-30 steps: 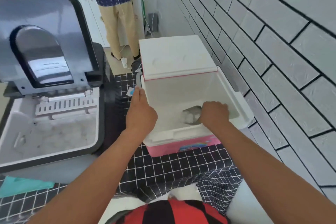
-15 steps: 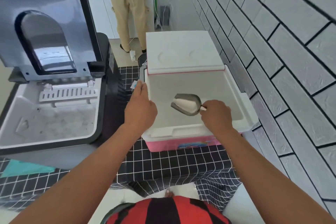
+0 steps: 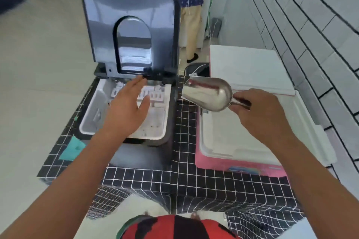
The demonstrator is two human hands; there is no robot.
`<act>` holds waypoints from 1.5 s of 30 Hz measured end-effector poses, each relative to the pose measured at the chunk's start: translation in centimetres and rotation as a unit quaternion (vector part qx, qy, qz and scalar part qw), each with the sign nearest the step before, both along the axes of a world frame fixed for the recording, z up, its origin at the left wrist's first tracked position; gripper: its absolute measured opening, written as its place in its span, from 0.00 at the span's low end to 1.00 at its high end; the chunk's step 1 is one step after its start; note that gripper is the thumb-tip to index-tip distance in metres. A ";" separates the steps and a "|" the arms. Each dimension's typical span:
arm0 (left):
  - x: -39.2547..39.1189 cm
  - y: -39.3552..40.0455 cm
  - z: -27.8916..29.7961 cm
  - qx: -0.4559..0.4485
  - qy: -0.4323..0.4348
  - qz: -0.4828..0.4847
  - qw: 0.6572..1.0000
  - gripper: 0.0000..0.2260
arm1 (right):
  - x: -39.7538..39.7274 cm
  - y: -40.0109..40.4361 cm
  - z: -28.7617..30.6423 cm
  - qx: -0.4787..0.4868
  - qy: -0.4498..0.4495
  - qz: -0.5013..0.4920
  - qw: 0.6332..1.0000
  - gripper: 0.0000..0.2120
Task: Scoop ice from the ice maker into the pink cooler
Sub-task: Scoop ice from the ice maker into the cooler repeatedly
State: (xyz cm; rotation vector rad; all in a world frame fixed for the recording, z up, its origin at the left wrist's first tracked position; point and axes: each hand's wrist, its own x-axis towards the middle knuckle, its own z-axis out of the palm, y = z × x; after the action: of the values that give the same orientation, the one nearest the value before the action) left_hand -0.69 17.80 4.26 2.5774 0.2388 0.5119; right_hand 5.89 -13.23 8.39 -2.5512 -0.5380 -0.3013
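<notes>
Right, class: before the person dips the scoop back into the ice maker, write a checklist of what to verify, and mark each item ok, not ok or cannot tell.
1. Ice maker lid raised, bin open from above: ok.
2. Metal scoop held by its handle in the right hand: ok.
3. Scoop bowl emptied: ok, no ice shows inside it.
4. Path into the bin free: not ok, the left hand is spread over the ice maker bin.
5. Pink cooler open, its white lid folded back: ok.
6. Enough ice left in the bin: cannot tell, the view is blurred and the hand covers much of it.
</notes>
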 end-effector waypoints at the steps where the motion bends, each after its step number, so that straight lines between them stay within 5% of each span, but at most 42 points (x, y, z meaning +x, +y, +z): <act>1: -0.6 2.0 -0.2 0.009 0.013 0.017 1.000 0.22 | -0.4 1.9 0.8 -0.009 -0.001 0.022 1.000 0.03; 7: -3.3 10.4 -1.6 -0.030 0.073 0.047 0.996 0.28 | -1.7 12.3 4.0 -0.206 -0.021 0.118 0.971 0.04; 11: -3.5 12.2 -2.2 -0.075 0.098 0.041 0.992 0.30 | -2.8 18.1 5.3 -0.418 -0.079 0.130 0.895 0.08; 16: -3.5 12.3 -2.8 -0.088 0.080 0.052 0.992 0.29 | -4.7 23.4 3.1 -0.505 -0.057 0.173 0.844 0.08; 19: -3.5 12.5 -3.2 -0.082 0.061 0.046 0.994 0.28 | -4.4 24.8 0.2 -0.515 -0.019 0.180 0.838 0.05; 30: -3.5 12.6 -3.4 -0.093 0.035 0.048 0.994 0.28 | -3.5 25.5 -4.9 -0.348 0.122 0.120 0.922 0.08; 45: -3.4 12.9 -4.0 -0.068 0.027 0.031 0.997 0.26 | -4.7 23.1 -4.9 -0.227 0.140 0.061 0.962 0.07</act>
State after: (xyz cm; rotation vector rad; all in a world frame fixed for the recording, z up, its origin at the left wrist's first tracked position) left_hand -4.06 30.70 0.26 2.4598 0.3610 0.4338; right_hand 1.24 9.87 3.49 -2.9108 -0.7155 0.2575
